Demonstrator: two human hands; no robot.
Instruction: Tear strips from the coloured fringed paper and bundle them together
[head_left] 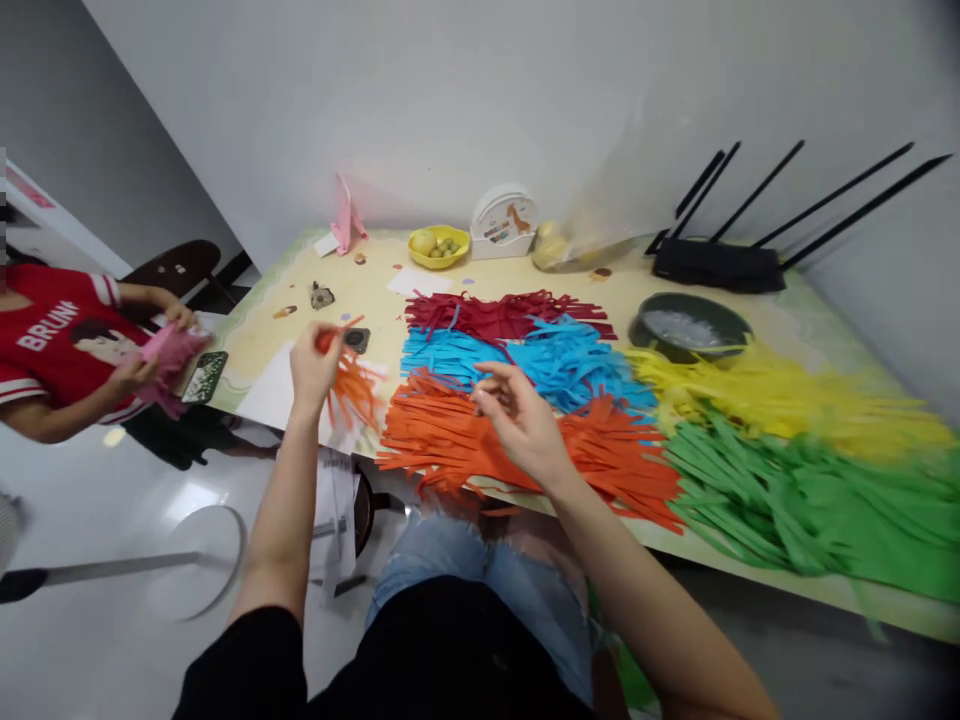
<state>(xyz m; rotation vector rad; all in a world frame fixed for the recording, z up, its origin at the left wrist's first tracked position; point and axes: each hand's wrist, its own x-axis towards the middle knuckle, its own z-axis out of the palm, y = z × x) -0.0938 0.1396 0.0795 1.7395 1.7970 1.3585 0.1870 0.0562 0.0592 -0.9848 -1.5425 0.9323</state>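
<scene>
My left hand [315, 365] is closed around a bunch of orange fringe strips [354, 388], which hang down beside its fingers, smeared by motion. Over a wide orange fringed piece [442, 430] hovers my right hand [521, 420], its fingers curled loosely and apart, with nothing visible in them. Behind the orange lie blue fringed pieces [450, 355], and behind those a dark red fringed piece [487, 315]. Yellow fringe [780, 400] and green fringe [757, 490] spread over the table's right side.
A dark bowl [690, 328] holding something clear stands near a black router [718, 265]. At the back are a yellow fruit bowl [439, 262] and a white giraffe holder [506, 225]. On the left, another person in a red shirt [60, 340] holds pink fringe [161, 375].
</scene>
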